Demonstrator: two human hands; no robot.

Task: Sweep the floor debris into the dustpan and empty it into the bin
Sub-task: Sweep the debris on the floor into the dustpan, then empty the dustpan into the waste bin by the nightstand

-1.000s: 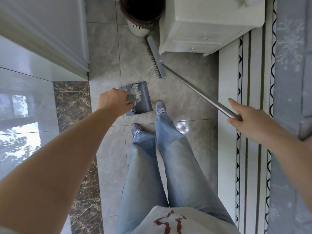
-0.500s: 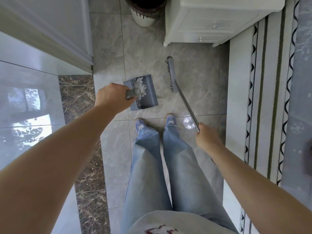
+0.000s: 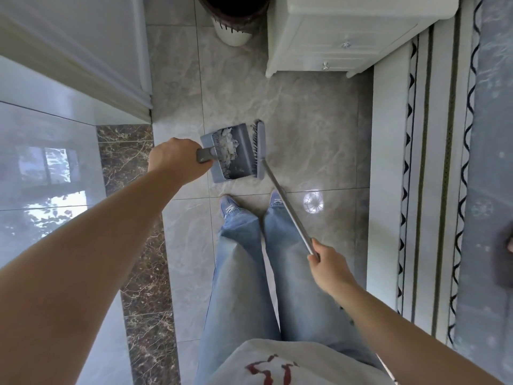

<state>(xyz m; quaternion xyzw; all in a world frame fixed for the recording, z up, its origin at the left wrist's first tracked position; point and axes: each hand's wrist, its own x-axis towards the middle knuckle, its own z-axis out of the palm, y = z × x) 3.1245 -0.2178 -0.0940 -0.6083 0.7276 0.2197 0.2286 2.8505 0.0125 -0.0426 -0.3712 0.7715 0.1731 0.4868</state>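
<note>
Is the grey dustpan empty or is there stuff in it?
Not empty. The grey plastic dustpan has a heap of white scraps inside, near its handle.

Single head-worn wide-angle view, aimed steeply down along the wearer's body at the floor (image 3: pixel 305 129). Both forearms enter from the lower corners; edges show lens curvature.

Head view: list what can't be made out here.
- Bin: top cut off by the frame's upper edge; its contents are lost in the dark interior.
- Dustpan handle: mostly wrapped by the left hand.
- Broom handle's upper end: hidden inside the right hand.
- Dark object at the right edge: cut off, unidentifiable.
</note>
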